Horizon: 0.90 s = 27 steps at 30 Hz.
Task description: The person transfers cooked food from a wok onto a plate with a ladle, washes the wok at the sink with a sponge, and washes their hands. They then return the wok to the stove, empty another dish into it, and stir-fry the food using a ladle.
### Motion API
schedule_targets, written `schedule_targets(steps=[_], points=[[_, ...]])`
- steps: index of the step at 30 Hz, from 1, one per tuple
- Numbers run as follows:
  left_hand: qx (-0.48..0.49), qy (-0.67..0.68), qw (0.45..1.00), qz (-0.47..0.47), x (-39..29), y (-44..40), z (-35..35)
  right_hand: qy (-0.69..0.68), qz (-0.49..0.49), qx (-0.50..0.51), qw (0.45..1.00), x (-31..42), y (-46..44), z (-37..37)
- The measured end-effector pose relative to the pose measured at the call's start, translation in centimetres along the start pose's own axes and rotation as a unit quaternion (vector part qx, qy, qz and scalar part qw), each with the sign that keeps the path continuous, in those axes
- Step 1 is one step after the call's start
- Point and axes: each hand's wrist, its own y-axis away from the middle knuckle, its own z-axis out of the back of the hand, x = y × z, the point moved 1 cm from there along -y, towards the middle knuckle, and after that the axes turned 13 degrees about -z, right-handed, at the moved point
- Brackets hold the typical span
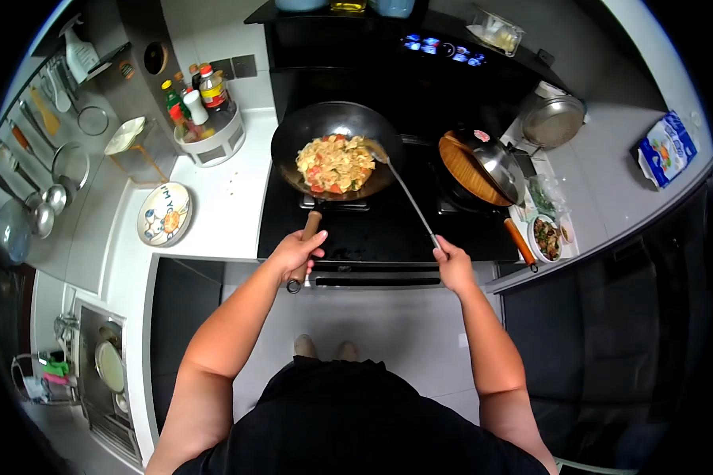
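A dark wok (pixel 289 131) sits on the left side of the black stove (pixel 356 237), holding a yellow and red mix of food (pixel 333 162). My left hand (pixel 295 255) is wrapped round the wok's wooden handle (pixel 311 225). In my right hand (pixel 451 263) is the end of a long metal ladle (pixel 410 195), whose head rests in the wok at the right edge of the food.
Right of the wok stands a second pan with a wooden lid (pixel 467 170) and an orange handle (pixel 520 241). A bowl of food (pixel 546 238) is on the right counter. Patterned bowls (pixel 165 214) and a bottle rack (pixel 214 141) stand left. A sink (pixel 95 332) is lower left.
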Motion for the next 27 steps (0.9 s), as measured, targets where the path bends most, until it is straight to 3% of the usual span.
schedule_targets(steps=[2,4,7,10,12,13,14,20,27], points=[[-0.007,-0.01,1.0,0.011,-0.5,0.5,-0.3,-0.014,0.05,0.013,0.999,-3.7,-3.9,-1.8],[0.01,0.041,0.999,-0.002,1.0,-0.4,0.1,-0.201,-0.107,0.174,0.958,1.3,-1.4,-0.6],[-0.064,0.028,0.996,-0.046,-0.1,0.7,1.0,-0.235,-0.119,0.293,0.919,7.0,-0.1,-1.7],[-0.149,-0.028,0.982,-0.11,-0.2,2.0,4.4,-0.126,0.039,0.305,0.943,10.9,-0.9,-5.4],[-0.188,0.012,0.973,-0.132,0.3,4.0,7.9,0.026,0.309,0.147,0.939,14.4,-0.8,-8.8],[-0.224,0.036,0.965,-0.133,0.5,5.5,9.5,0.032,0.267,0.192,0.944,18.1,1.4,-9.2],[-0.256,0.052,0.956,-0.134,1.0,7.0,11.4,0.033,0.359,0.163,0.918,19.6,1.2,-11.7],[-0.377,0.115,0.909,-0.136,4.4,14.5,22.5,0.333,0.368,0.156,0.854,30.4,5.6,-26.0],[-0.405,0.142,0.896,-0.116,7.5,17.1,31.2,0.36,0.319,0.168,0.861,29.9,5.9,-35.8]])
